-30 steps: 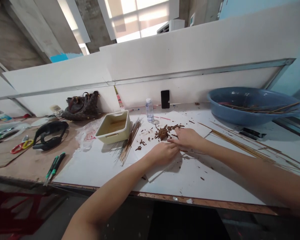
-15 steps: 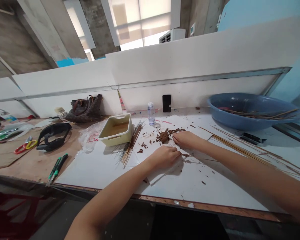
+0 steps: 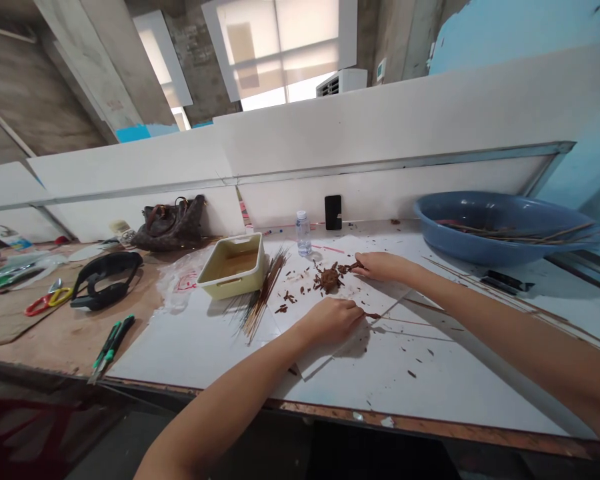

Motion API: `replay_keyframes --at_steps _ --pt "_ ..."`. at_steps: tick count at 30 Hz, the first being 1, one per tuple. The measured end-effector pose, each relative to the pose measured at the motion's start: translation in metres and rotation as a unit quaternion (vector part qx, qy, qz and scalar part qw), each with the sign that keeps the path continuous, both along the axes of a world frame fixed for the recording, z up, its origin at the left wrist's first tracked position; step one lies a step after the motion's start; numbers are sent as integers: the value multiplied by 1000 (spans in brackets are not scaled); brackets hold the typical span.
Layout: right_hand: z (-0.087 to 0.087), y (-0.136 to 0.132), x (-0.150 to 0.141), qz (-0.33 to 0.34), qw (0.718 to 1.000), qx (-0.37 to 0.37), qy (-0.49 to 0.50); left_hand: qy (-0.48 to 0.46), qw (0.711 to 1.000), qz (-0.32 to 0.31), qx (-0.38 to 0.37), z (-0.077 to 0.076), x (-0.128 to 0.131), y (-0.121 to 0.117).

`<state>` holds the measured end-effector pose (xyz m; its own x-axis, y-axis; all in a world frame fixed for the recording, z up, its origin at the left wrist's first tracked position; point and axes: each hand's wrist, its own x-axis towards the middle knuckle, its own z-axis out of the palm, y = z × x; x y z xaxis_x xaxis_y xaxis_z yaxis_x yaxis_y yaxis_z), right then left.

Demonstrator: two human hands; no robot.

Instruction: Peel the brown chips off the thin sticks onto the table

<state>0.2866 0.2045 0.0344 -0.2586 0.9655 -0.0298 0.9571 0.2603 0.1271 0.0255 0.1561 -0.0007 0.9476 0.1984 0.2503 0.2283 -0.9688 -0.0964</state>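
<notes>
My left hand [image 3: 330, 320] rests on a white sheet [image 3: 200, 340] and pinches a thin brown stick [image 3: 410, 322] that runs off to the right. A little farther up, my right hand [image 3: 384, 267] lies with its fingertips at scattered brown chips [image 3: 356, 266]. Just left of those fingertips sits a rough brown clump [image 3: 329, 280], touching neither hand. Whether my right hand holds a small chip is hidden by the fingers. A bundle of thin sticks [image 3: 263, 300] lies left of my hands.
A cream tray [image 3: 231, 267] holding brownish liquid stands left of the bundle. Behind it are a water bottle [image 3: 303, 233] and a phone [image 3: 333, 212]. A blue basin [image 3: 500, 223] holds sticks at right. Scissors [image 3: 49, 301], green-handled knives [image 3: 111, 345] and a handbag [image 3: 173, 225] lie left.
My right hand has drawn back rightward from the clump, and my left hand has shifted slightly right with the stick now showing. The whole view has tilted a little.
</notes>
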Motion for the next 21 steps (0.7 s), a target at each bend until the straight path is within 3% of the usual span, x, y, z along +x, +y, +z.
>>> replay_keyframes --at_steps 14,21 --pt "-16 33 4 100 994 18 -42 -2 1000 6 -20 2 0 0" --pt "-14 43 -1 100 993 47 -43 -29 995 47 -82 3 1 1"
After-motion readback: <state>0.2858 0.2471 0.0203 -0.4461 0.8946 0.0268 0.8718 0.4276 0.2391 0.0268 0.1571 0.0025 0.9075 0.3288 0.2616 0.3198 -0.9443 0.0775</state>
